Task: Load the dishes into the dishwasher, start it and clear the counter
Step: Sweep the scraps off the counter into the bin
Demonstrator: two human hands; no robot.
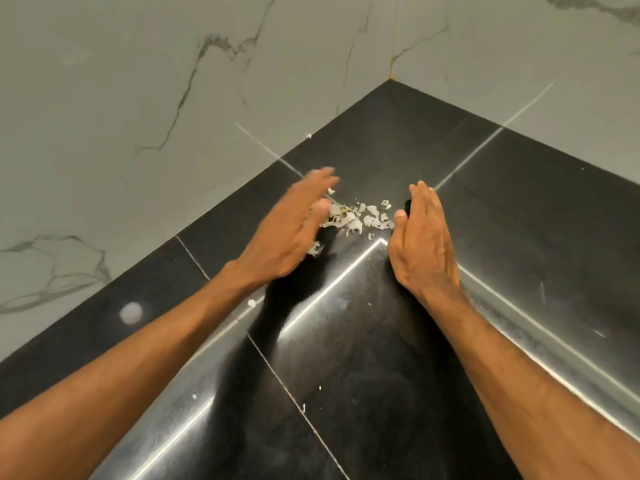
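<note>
A small pile of scraps, pale flakes mixed with a few thin stems, is lying on the dark desk not far from its back corner, directly between the two hands. The left hand is reaching in from the left with its grip apart: the fingers are lying straight and together, holding nothing, and the palm is facing the pile. This hand is showing blurred, and a few flakes are sitting right at its lower edge, so whether it is touching the desk cannot be told. The right hand is standing on its little-finger edge just right of the pile, its grip likewise apart, fingers straight and thumb lying alongside, the palm turned toward the scraps and closing on nothing. Both bare forearms are stretching in from the bottom of the view. A loose crumb is lying near the left wrist, and a few more specks are sitting nearer the person. A pale round spot is showing on the desk further left. Thin light seams are crossing the glossy black surface, and grey-veined marble walls are meeting behind it at the corner.
</note>
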